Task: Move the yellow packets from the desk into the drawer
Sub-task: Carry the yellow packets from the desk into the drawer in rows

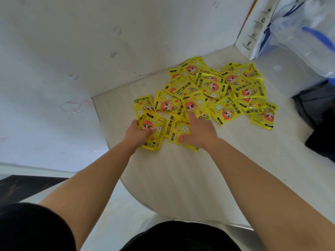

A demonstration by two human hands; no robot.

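Note:
A heap of several yellow packets (215, 87) with a red-haired cartoon figure lies on the pale desk (190, 178), spreading from the middle toward the back right. My left hand (137, 134) is closed around a small bunch of yellow packets (151, 126) at the heap's near left edge. My right hand (200, 131) lies flat, fingers apart, on top of another yellow packet (176, 130) beside it, fingertips reaching into the heap. No drawer is in view.
A white wall (90, 51) borders the desk on the left and back. A white carton (253, 33) and a plastic bag with blue handles (308, 29) stand at the back right. A dark bag (315, 113) lies at the right edge. The desk's near edge is rounded.

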